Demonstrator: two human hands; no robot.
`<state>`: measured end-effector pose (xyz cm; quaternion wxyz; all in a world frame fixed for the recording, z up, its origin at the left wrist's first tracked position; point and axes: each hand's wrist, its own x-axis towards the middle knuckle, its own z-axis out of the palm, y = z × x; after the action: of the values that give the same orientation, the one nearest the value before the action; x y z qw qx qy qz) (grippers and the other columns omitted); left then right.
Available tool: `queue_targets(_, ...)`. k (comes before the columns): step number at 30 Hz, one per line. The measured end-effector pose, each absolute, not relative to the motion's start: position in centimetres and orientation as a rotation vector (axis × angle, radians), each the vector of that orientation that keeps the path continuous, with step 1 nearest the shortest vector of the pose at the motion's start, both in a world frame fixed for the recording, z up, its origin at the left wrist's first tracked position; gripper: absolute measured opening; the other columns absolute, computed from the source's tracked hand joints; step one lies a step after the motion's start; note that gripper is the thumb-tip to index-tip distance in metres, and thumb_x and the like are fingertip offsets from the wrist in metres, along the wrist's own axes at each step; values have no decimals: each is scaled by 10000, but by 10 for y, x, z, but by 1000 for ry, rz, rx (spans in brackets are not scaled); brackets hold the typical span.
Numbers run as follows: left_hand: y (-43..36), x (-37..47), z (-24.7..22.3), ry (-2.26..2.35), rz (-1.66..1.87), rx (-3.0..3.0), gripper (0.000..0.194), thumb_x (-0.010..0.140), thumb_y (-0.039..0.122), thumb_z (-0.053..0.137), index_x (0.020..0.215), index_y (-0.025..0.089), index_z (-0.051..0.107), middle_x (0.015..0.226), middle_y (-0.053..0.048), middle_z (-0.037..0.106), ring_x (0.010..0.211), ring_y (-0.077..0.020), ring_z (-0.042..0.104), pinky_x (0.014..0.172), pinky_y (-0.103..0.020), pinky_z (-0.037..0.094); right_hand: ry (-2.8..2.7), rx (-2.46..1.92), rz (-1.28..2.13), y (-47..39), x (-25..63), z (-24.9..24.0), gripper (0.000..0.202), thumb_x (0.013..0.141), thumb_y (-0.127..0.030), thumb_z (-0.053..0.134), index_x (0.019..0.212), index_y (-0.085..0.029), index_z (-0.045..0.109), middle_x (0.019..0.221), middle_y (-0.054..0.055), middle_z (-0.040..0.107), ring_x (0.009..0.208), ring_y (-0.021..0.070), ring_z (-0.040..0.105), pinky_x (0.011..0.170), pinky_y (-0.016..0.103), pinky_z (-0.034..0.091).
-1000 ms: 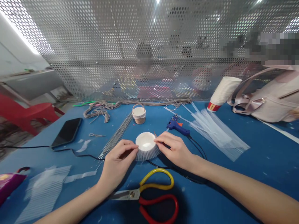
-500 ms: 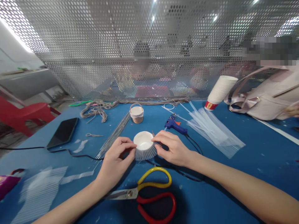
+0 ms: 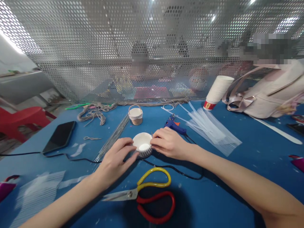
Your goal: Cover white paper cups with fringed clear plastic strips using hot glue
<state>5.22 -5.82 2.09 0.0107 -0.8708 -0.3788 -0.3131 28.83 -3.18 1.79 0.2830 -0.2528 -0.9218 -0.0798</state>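
Note:
A small white paper cup [image 3: 142, 139] with a pleated translucent strip round its outside is held between my two hands over the table. My left hand [image 3: 116, 160] grips its left side with thumb and fingertips. On the right, my right hand [image 3: 169, 143] is closed on the rim and side, its thumb mostly hidden. Just behind the cup stands a little basket [image 3: 136, 118] with a white rim and an arched handle. Scissors [image 3: 136, 193] with one yellow and one red handle lie in front of my hands.
A blue glue gun [image 3: 175, 125] lies behind my right hand, its black cord looping nearby. Translucent strips [image 3: 213, 129] and stacked paper cups [image 3: 217, 91] are at right. Thin wires [image 3: 114, 134], a phone [image 3: 60, 136] and pleated sheet [image 3: 39, 196] lie left. A perforated metal screen [image 3: 99, 57] borders the back.
The pleated strip, flared outward before, now sits closer against the cup's side. My right fingers have closed in nearer the cup. The whole view has shifted slightly.

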Motion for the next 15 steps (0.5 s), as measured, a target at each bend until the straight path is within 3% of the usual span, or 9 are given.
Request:
queue_targets(8,-44,45,35,-1168,-819,-2902,111,829,274,534,861,203,612,982,-85,597,923,-194,577,815,-339,487,-2608,-576,-273,-21,289,28,171,920,-218,472,887,-150,625,955,90,619,765,182,494,651,315,344)
queue_targets(15,-43,50,31,-1342,-923,-3046,51,761,200,582,810,213,580,1037,-50,543,966,-188,543,854,-330,457,-2664,-498,13,-12,293,32,153,921,-170,476,969,-129,615,1014,109,623,903,193,565,757,334,452)
